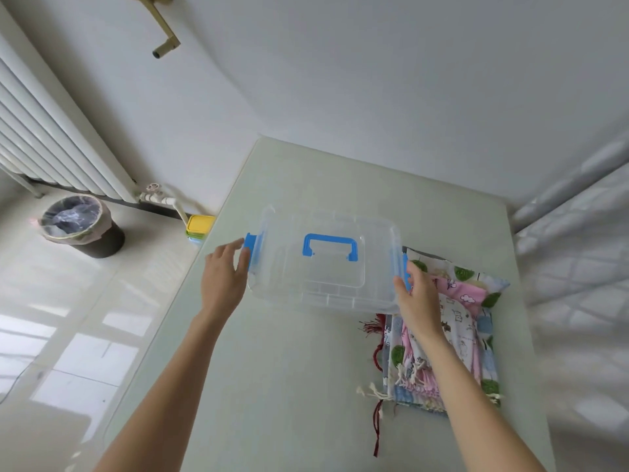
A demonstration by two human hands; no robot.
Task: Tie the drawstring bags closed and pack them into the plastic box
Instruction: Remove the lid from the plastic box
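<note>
A clear plastic box (326, 287) with a blue handle (329, 246) on its lid sits mid-table, lid on. My left hand (223, 281) rests at its left side, thumb on the blue left latch (251, 248). My right hand (417, 298) grips the blue right latch (405, 270). A flat pile of patterned drawstring bags (459, 321) lies to the right of the box, partly under my right forearm. Their cords (376, 393), white and dark red, trail loose at the near end.
The pale table (272, 386) has its left edge beside a glossy tiled floor. On the floor stand a lined waste bin (80, 224) and a small yellow-lidded container (200, 224). A radiator (44, 131) lines the left wall. A quilted white surface (578, 267) borders the right.
</note>
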